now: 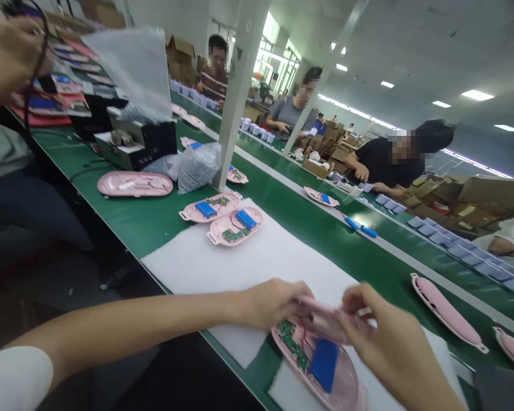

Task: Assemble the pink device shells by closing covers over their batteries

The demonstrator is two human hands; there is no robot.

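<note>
Pinched at its two ends by the left hand (278, 303) and the right hand (381, 337), a blurred pink piece (323, 321) sits over the far end of an open pink shell (346, 379), though whether the two touch I cannot tell. Directly below the grip, a green board (292, 341) and a blue block (324, 365) already lie in that shell, which remains uncovered; beyond the grip, across the white sheet (274, 265), two similar shells (217, 228) also lie open, similarly fitted and uncovered.
</note>
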